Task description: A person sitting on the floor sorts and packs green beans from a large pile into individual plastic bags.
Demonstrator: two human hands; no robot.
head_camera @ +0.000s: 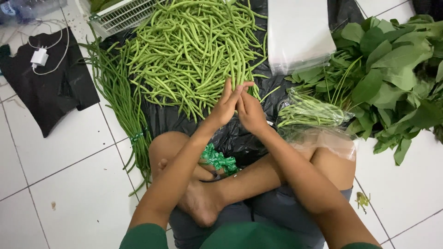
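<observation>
Here, the left hand [224, 107] and the right hand [249, 112] are brought together, fingers touching, at the near edge of a heap of green beans [194, 50] spread on a black sheet [161, 121] on the tiled floor; whether a bean is pinched between them cannot be told. A clear bag of beans [310, 112] is seen just right of the hands, beside leafy greens [392, 69], and a bundle of long beans [121, 101] lies to the left.
</observation>
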